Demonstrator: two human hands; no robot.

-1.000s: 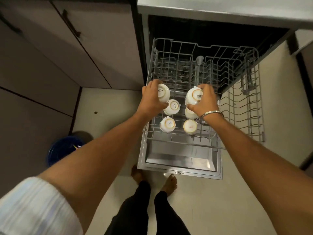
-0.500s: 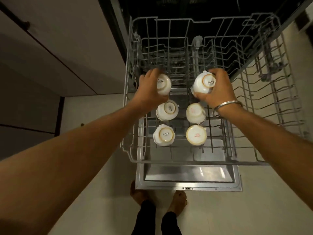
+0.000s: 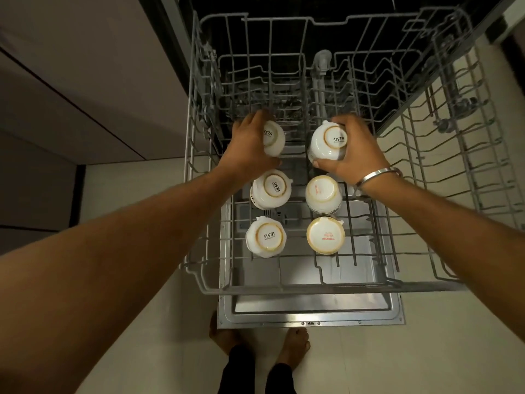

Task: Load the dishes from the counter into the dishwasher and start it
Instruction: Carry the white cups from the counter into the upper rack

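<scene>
The grey wire dishwasher rack is pulled out over the open door. Several white cups stand upside down in two rows on it. My left hand grips an upturned white cup at the far end of the left row. My right hand grips another upturned cup marked SISTA at the far end of the right row. Nearer me sit two cups on the left and two on the right.
Beige cabinet fronts run along the left. The rack's right side holds bare tines. The dark dishwasher opening lies beyond the rack. My bare feet stand on the pale floor just before the door's edge.
The view has dropped lower and closer over the rack. Both hands keep their hold on the two far cups, which have sunk toward the rack tines.
</scene>
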